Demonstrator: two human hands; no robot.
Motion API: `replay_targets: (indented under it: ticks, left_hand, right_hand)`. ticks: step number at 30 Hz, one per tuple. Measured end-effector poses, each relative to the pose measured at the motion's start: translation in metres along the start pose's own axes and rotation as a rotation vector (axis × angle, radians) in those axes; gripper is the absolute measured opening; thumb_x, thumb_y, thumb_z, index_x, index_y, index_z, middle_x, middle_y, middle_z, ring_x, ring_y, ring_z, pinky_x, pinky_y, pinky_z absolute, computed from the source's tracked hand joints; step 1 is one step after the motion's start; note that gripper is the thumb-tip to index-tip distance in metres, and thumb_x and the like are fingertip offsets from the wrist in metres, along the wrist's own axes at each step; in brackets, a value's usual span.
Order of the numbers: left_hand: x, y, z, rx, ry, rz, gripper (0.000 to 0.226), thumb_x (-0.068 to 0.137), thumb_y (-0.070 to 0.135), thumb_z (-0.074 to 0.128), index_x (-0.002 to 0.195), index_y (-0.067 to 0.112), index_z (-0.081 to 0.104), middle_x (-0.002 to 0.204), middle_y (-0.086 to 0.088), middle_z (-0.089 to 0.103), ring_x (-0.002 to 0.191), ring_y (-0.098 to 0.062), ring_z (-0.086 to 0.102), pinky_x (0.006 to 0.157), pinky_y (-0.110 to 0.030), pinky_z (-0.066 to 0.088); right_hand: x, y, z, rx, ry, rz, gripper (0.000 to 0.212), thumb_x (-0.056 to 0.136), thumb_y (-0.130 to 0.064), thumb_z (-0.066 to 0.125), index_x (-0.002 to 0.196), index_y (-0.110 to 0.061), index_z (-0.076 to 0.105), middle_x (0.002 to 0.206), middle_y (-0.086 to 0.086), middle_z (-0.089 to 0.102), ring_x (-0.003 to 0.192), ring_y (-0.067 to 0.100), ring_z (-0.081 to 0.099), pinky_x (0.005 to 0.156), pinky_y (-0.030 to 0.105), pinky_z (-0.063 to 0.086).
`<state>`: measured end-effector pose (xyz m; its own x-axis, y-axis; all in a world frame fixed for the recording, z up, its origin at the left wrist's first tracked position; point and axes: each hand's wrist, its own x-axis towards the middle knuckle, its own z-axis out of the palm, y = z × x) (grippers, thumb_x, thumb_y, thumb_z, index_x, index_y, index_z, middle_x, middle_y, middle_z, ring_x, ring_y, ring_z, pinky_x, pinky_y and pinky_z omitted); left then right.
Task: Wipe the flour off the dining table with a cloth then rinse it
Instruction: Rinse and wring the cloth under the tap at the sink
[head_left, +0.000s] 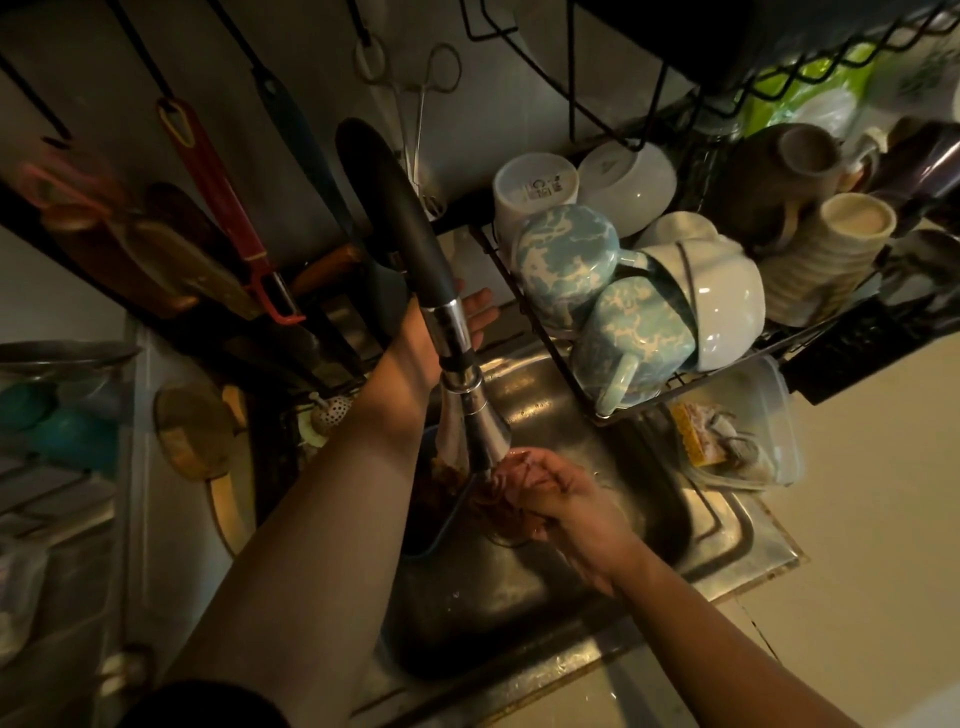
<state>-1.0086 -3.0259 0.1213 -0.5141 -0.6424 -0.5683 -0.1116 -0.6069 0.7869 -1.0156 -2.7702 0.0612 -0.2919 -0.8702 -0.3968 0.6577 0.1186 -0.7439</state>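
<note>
We look down from head height, in dim light, at a steel sink with a tall black faucet rising over it; its chrome spray head points down into the basin.

The left hand reaches past the faucet and lies just behind its neck. The fingers that show are straight and slightly spread. The neck hides part of the hand, so we cannot tell what it touches.

The right hand is in the basin, just below and to the right of the spray head. Its fingers are curled around the cloth, a reddish, bunched wad held directly under the spray head, over the basin.

To the right of the faucet, a wire rack holds upturned mugs, blue-and-white and plain white. Below the rack, beside the sink's right rim, sits a clear tub with a yellow sponge inside. To the left of the faucet, utensils hang against the wall, among them a red peeler.
</note>
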Motion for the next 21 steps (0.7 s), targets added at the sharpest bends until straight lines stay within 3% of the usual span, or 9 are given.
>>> replay_targets:
  ticks: [3, 5, 8, 10, 12, 14, 16, 19, 21]
  left_hand:
    - [-0.027, 0.002, 0.007, 0.129, -0.008, 0.011, 0.028, 0.107, 0.042, 0.031, 0.102, 0.027, 0.055, 0.093, -0.002, 0.071, 0.065, -0.016, 0.073, 0.052, -0.021, 0.051]
    - [-0.047, -0.006, 0.001, 0.222, -0.004, 0.114, 0.023, 0.102, 0.037, 0.045, 0.117, 0.022, 0.056, 0.098, -0.005, 0.071, 0.074, -0.018, 0.072, 0.062, -0.024, 0.053]
    - [-0.083, -0.034, -0.019, 0.326, -0.028, 0.161, 0.057, 0.076, 0.045, 0.057, 0.123, 0.013, 0.062, 0.119, -0.014, 0.067, 0.104, -0.028, 0.064, 0.101, -0.049, 0.047]
    - [-0.104, -0.059, -0.032, 0.437, -0.004, 0.128, 0.051, 0.073, 0.058, 0.064, 0.11, 0.024, 0.072, 0.113, -0.006, 0.072, 0.108, -0.029, 0.066, 0.1, -0.058, 0.048]
    - [-0.125, -0.083, -0.039, 0.508, -0.012, 0.013, 0.028, 0.082, 0.052, 0.07, 0.101, 0.032, 0.072, 0.109, -0.001, 0.074, 0.104, -0.024, 0.068, 0.093, -0.051, 0.054]
    - [-0.143, -0.107, -0.042, 0.388, -0.076, -0.097, 0.027, 0.084, 0.04, 0.074, 0.108, 0.032, 0.066, 0.115, -0.004, 0.071, 0.104, -0.025, 0.069, 0.088, -0.045, 0.057]
    - [-0.159, -0.123, -0.038, 0.282, -0.098, -0.084, 0.031, 0.085, 0.034, 0.073, 0.114, 0.028, 0.066, 0.111, -0.008, 0.073, 0.098, -0.028, 0.072, 0.085, -0.044, 0.059]
    - [-0.167, -0.135, -0.033, 0.287, 0.044, 0.024, 0.019, 0.092, 0.021, 0.068, 0.11, 0.023, 0.071, 0.104, -0.006, 0.075, 0.091, -0.022, 0.074, 0.078, -0.035, 0.061]
    - [-0.166, -0.138, -0.037, 0.354, 0.082, 0.12, 0.013, 0.093, 0.021, 0.067, 0.104, 0.022, 0.073, 0.1, -0.004, 0.076, 0.09, -0.018, 0.074, 0.075, -0.03, 0.06]
  right_hand:
    - [-0.001, -0.002, 0.001, 0.042, -0.019, -0.008, 0.036, 0.084, 0.011, 0.059, 0.116, -0.005, 0.065, 0.106, 0.022, 0.073, 0.094, 0.032, 0.072, 0.078, 0.037, 0.059]
    - [-0.002, -0.002, 0.001, 0.079, -0.038, -0.02, 0.039, 0.084, 0.008, 0.06, 0.122, -0.003, 0.061, 0.111, 0.024, 0.071, 0.097, 0.033, 0.071, 0.083, 0.04, 0.06]
    - [-0.002, 0.0, 0.002, 0.115, -0.019, -0.041, 0.046, 0.082, 0.002, 0.062, 0.128, -0.005, 0.055, 0.116, 0.022, 0.069, 0.104, 0.033, 0.069, 0.087, 0.043, 0.059]
    - [0.0, 0.003, 0.002, 0.121, 0.019, -0.044, 0.051, 0.081, -0.002, 0.067, 0.129, -0.009, 0.052, 0.117, 0.019, 0.068, 0.106, 0.033, 0.068, 0.085, 0.043, 0.059]
    - [0.003, 0.005, 0.003, 0.125, 0.032, -0.064, 0.052, 0.083, -0.006, 0.072, 0.13, -0.003, 0.05, 0.121, 0.025, 0.065, 0.107, 0.036, 0.067, 0.087, 0.045, 0.058]
    - [0.004, 0.006, 0.006, 0.104, 0.044, -0.102, 0.061, 0.078, -0.021, 0.082, 0.125, 0.003, 0.052, 0.118, 0.028, 0.065, 0.103, 0.036, 0.068, 0.088, 0.046, 0.058]
    - [0.003, 0.006, 0.009, 0.007, 0.082, -0.126, 0.07, 0.069, -0.036, 0.088, 0.119, 0.0, 0.054, 0.11, 0.022, 0.069, 0.098, 0.031, 0.069, 0.085, 0.044, 0.057]
    - [0.001, 0.012, 0.013, -0.218, 0.09, -0.177, 0.025, 0.09, -0.013, 0.069, 0.113, -0.011, 0.059, 0.098, 0.006, 0.075, 0.093, 0.017, 0.071, 0.081, 0.032, 0.056]
    - [-0.001, 0.012, 0.014, -0.406, 0.08, -0.205, 0.021, 0.096, -0.006, 0.06, 0.114, -0.018, 0.061, 0.094, -0.01, 0.076, 0.091, 0.003, 0.071, 0.08, 0.019, 0.054]
